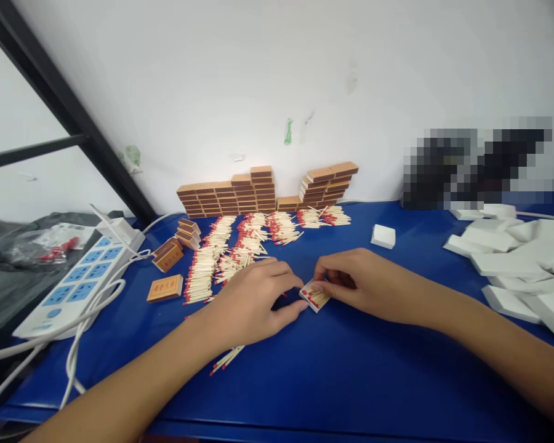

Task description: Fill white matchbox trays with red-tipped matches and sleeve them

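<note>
A small white matchbox tray [314, 307] with red-tipped matches [317, 297] in it is between my two hands above the blue tabletop. My left hand [261, 301] pinches the tray's left end between thumb and forefinger. From the other side, my right hand [351, 280] grips the tray, its thumb lying over the matches and its other fingers curled behind. Rows of loose matches [203, 264] lie just beyond my left hand, partly hidden by it. A few matches [226, 360] lie under my left forearm.
Stacked matchboxes [226, 197] line the wall, with another stack [327, 184] to their right. Loose matchboxes [165, 288] lie left, near a power strip [80, 277] and white cables. One white tray [383, 236] sits right of centre; a pile of white trays [517, 252] is far right.
</note>
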`<state>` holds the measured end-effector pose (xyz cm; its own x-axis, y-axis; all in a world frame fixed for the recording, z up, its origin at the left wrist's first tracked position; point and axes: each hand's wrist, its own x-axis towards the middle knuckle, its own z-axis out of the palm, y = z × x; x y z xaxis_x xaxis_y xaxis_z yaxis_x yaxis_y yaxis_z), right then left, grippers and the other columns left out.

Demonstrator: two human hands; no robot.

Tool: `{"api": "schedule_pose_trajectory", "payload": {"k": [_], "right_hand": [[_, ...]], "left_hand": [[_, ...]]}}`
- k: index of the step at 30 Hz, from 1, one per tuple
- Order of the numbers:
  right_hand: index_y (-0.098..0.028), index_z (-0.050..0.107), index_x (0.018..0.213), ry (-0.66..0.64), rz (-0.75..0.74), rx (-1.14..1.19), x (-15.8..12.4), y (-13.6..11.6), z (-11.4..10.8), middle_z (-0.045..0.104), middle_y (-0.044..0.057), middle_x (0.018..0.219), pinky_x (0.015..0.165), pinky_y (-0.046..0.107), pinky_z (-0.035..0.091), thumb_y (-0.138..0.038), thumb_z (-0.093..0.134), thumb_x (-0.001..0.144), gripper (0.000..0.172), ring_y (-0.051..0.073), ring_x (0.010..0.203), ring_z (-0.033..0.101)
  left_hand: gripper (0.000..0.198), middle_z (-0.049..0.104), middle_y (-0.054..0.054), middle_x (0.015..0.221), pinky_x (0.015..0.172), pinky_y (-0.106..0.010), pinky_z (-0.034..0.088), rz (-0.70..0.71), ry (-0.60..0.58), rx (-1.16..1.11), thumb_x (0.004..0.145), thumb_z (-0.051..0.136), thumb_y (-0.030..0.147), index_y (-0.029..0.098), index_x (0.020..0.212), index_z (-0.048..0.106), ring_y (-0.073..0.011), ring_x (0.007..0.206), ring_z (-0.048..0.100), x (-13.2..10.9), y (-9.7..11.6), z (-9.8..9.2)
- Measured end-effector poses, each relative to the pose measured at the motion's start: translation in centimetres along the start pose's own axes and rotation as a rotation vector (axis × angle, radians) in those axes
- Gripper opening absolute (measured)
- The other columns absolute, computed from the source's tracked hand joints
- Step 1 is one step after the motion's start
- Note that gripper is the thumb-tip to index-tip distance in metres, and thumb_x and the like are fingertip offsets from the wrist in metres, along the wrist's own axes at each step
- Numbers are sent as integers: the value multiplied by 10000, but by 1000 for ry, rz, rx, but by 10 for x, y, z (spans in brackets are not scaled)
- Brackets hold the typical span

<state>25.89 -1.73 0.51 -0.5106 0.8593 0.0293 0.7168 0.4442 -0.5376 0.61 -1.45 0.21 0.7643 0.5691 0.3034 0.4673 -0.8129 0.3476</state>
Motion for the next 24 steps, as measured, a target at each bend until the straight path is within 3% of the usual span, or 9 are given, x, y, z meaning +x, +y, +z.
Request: {"api": "schedule_pose_trajectory", "payload": {"k": [9, 24], "right_hand": [[-241, 714, 884, 7, -12, 7, 1, 0, 0, 684, -11, 736, 595, 276, 368, -407, 601, 1020, 243, 140, 646, 573], [-244, 693, 918, -53, 37, 0, 0, -6, -6, 688, -7, 740, 606, 290, 377, -390, 572, 1023, 216, 154, 655, 588]], "left_hand": [[225, 730, -81, 1042, 911, -416, 566, -10, 12, 10, 1044, 647, 339, 166, 1136, 757, -245, 1006, 686, -2, -5, 0], [239, 690, -85, 1129, 968, -438, 553, -55, -97, 90, 1033, 671, 346, 184, 1192, 742, -264, 1070, 658, -3, -1, -7]]}}
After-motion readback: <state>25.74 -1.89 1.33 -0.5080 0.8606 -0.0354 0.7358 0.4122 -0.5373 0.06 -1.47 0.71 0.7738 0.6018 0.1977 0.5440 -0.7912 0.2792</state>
